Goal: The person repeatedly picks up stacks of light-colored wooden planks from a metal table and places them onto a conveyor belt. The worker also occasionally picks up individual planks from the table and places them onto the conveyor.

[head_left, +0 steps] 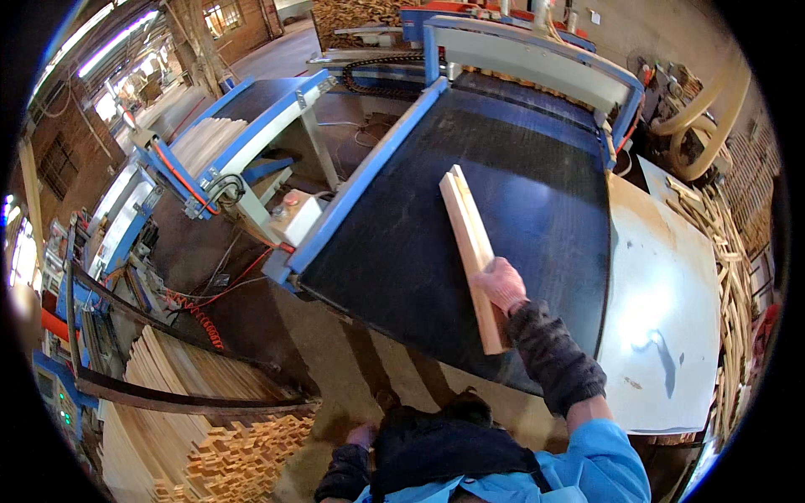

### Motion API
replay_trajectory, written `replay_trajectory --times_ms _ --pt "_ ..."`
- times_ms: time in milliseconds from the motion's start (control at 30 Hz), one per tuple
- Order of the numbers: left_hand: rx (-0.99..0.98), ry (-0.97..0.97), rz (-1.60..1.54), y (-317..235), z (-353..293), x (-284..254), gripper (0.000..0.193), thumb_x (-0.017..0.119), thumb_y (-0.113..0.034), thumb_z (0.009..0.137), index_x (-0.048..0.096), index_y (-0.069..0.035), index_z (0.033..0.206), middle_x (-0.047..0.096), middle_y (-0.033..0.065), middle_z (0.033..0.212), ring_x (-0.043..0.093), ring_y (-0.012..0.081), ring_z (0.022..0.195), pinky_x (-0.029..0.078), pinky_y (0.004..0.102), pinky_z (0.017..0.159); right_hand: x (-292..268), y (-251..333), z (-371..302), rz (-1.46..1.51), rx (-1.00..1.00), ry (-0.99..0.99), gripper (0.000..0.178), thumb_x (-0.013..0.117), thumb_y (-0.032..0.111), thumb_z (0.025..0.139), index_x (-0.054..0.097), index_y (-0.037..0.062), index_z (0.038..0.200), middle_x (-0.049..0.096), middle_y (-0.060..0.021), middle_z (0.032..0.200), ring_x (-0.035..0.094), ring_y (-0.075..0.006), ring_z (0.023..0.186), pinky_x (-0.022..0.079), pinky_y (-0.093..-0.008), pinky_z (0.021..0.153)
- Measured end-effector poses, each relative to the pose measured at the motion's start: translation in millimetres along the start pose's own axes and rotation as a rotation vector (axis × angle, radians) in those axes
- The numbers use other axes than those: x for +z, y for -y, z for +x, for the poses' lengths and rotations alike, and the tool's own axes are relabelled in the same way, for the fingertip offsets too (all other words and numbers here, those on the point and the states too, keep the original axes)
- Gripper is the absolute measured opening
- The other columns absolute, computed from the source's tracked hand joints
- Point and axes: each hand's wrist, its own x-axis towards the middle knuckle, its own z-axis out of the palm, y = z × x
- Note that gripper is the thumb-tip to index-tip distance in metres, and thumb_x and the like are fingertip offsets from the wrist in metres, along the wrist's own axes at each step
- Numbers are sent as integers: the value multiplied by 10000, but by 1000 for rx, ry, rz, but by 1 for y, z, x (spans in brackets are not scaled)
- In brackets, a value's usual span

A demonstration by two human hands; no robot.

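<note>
My right hand point(501, 285), in a pale pinkish glove, wraps round a small bundle of light wooden strips point(464, 220) a little below its middle. The strips lie side by side, pointing away from me and slightly to the left, over the black conveyor belt point(386, 243). Their near end reaches close to the belt's front edge. Down by my body hangs my left hand point(362, 434), beside the dark apron; its fingers are too small and shaded to make out.
The belt runs between blue rails point(369, 180) into a machine frame point(537, 63). A control box with a red button point(293, 214) sits left of it. Stacked wooden strips point(243, 453) stand lower left behind a dark metal bar point(168, 398). A pale metal sheet point(662, 293) and scrap wood point(729, 277) lie right.
</note>
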Motion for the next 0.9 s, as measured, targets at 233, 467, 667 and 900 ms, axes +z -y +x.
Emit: replay_trajectory --times_ms 233,467,667,900 --pt "-608 -25 -1374 94 -34 32 353 527 -372 1096 627 -159 1360 658 111 1353 656 337 1189 546 525 995 156 182 60 -6 148 54 762 802 394 861 559 -110 1378 704 -301 1336 692 -417 1278 559 -445 1077" --pt "-843 -36 -1662 169 -87 24 597 491 -445 1131 435 -134 1638 491 120 1633 542 375 1411 463 583 1148 282 253 105 46 45 -31 932 776 600 874 516 -121 1404 654 -354 1373 646 -473 1319 543 -496 1099" --pt "-749 -131 -1653 136 -103 -40 611 484 -403 1140 389 -155 1691 412 84 1725 505 354 1479 427 502 1210 300 177 173 81 -412 322 309 603 194 1047 674 90 1330 707 -180 1254 714 -314 1086 594 -449 878" --pt "-695 -168 -1322 180 -99 19 423 601 -437 1092 683 -163 1403 686 44 1310 660 225 1102 574 393 897 287 133 25 755 -276 270 657 667 170 1081 403 -73 1632 623 -50 1276 574 -168 1116 470 -303 1028"
